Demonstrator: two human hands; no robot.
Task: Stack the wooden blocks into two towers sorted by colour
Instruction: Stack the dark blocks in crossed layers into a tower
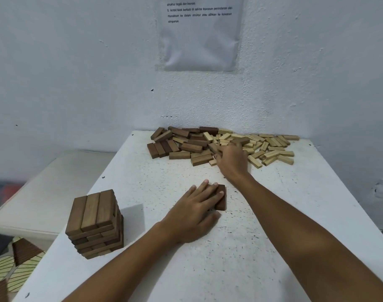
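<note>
Head view: I'm pressing my left hand (pixel 194 212), fingers flat, on dark blocks (pixel 221 198) mid-table, while my right hand (pixel 232 160) is reaching into the pile (pixel 208 144), its grip hidden. They look light, rigid and smooth; I'd pinch the long sides.

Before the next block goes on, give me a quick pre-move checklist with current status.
1. Dark tower standing straight, top layer complete: ok.
2. Left hand resting flat on dark blocks on the table: ok.
3. Right hand reaching the pile at dark blocks, not light ones: cannot tell.
4. Right hand grip secure: cannot tell.
5. Light tower started: not ok, light blocks all loose.
</note>
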